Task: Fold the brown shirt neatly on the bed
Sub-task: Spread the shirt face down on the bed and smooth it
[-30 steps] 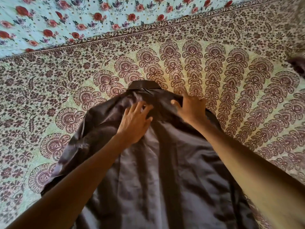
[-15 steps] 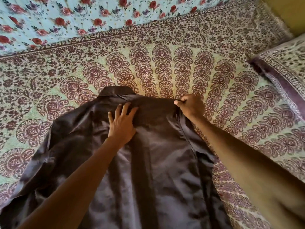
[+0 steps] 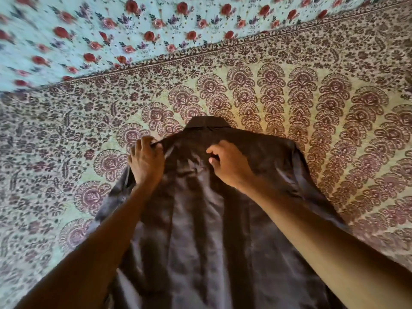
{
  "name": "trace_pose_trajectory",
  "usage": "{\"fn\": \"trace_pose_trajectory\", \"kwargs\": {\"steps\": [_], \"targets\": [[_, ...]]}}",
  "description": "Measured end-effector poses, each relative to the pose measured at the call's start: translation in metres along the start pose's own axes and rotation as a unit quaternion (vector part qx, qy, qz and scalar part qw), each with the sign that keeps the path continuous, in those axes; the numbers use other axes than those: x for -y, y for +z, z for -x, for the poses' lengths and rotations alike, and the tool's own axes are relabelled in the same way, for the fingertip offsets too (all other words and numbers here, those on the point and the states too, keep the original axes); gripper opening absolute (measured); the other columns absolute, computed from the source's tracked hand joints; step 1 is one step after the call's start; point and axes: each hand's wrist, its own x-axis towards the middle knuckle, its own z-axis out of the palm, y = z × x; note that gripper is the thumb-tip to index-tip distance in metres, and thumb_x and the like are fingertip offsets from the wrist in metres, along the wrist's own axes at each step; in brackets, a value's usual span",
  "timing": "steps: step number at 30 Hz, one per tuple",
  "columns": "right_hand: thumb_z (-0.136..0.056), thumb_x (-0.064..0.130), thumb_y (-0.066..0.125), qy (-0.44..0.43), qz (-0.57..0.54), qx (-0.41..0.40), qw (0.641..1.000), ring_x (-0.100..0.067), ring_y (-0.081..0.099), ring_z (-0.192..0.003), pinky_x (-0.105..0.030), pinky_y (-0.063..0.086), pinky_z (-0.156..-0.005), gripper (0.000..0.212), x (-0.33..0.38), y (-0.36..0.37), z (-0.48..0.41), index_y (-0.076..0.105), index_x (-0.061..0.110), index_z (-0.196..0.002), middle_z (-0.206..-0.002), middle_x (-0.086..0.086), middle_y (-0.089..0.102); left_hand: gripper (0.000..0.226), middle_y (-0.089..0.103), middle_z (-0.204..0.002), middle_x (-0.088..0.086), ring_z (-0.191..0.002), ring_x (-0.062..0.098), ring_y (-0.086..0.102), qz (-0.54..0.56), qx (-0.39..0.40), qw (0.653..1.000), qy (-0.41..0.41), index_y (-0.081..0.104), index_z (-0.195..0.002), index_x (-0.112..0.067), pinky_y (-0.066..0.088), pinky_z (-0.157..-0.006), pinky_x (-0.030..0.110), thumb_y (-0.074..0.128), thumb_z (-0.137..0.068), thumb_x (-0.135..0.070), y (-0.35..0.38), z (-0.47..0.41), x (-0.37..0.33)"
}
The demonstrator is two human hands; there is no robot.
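The brown shirt point(image 3: 200, 219) lies flat on the bed, with its collar point(image 3: 208, 123) pointing away from you. Your left hand point(image 3: 146, 162) is curled round the shirt's left shoulder edge and holds it tight. Your right hand point(image 3: 230, 167) sits just below the collar with its fingers bent, and it looks like it pinches a bit of cloth there. I think you are at the start of folding and getting the top straight. Next you need to pull the shoulders even and lay one side over the middle. The left side looks bunched up, so smooth it first. Under the shirt is a patterned bed cover point(image 3: 312, 108), and far off is a blue sheet with red roses point(image 3: 111, 30). Your own arms hide part of the shirt.
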Motion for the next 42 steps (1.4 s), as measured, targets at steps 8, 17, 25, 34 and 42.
{"fn": "trace_pose_trajectory", "kwargs": {"steps": [8,17,25,34,42], "targets": [[-0.082,0.067,0.047,0.051,0.177,-0.002,0.983,-0.031,0.043,-0.112,-0.049,0.038,-0.086,0.065,0.063,0.073,-0.029,0.042,0.032,-0.137,-0.126,-0.002,0.044,0.053,0.061,-0.093,0.022,-0.083,0.024,0.056,-0.084,0.426,0.901,0.003,0.064,-0.096,0.001,0.040,-0.068,0.026,0.053,-0.091,-0.051,-0.055,-0.096,0.057],[-0.082,0.078,0.031,0.096,0.219,0.015,0.971,-0.035,0.038,-0.117,-0.053,0.035,-0.090,0.075,0.072,0.081,-0.048,0.028,0.039,-0.146,-0.132,-0.007,0.039,0.048,0.062,-0.073,0.013,-0.066,0.018,0.055,0.177,0.272,0.944,-0.064,0.066,-0.074,-0.004,0.041,-0.066,0.026,0.064,-0.084,-0.051,-0.043,-0.101,0.093],[-0.078,0.082,0.031,0.125,0.237,0.029,0.963,-0.035,0.035,-0.123,-0.055,0.032,-0.094,0.079,0.077,0.086,-0.048,0.022,0.043,-0.147,-0.138,-0.007,0.035,0.038,0.068,-0.085,0.007,-0.077,0.022,0.061,0.069,0.167,0.983,-0.021,0.067,-0.086,-0.019,0.047,-0.066,0.028,0.059,-0.085,-0.056,-0.043,-0.087,0.111],[-0.075,0.082,0.045,0.144,0.196,0.166,0.956,-0.044,0.017,-0.138,-0.060,0.024,-0.105,0.092,0.082,0.064,-0.068,0.005,0.045,-0.150,-0.153,-0.011,0.016,0.031,0.049,-0.121,0.009,-0.111,0.028,0.046,-0.091,-0.035,0.994,0.043,0.052,-0.115,-0.018,0.035,-0.097,0.042,0.056,-0.084,-0.017,-0.055,-0.052,0.098],[-0.087,0.045,0.058,0.072,0.184,-0.027,0.980,-0.032,0.044,-0.119,-0.047,0.041,-0.091,0.058,0.067,0.045,0.014,0.043,0.027,-0.141,-0.132,-0.007,0.046,0.060,0.027,-0.153,0.003,-0.140,0.030,0.027,-0.131,0.177,0.953,0.207,0.034,-0.144,-0.030,0.026,-0.112,0.050,0.054,-0.089,-0.046,-0.020,0.028,0.097]]}}
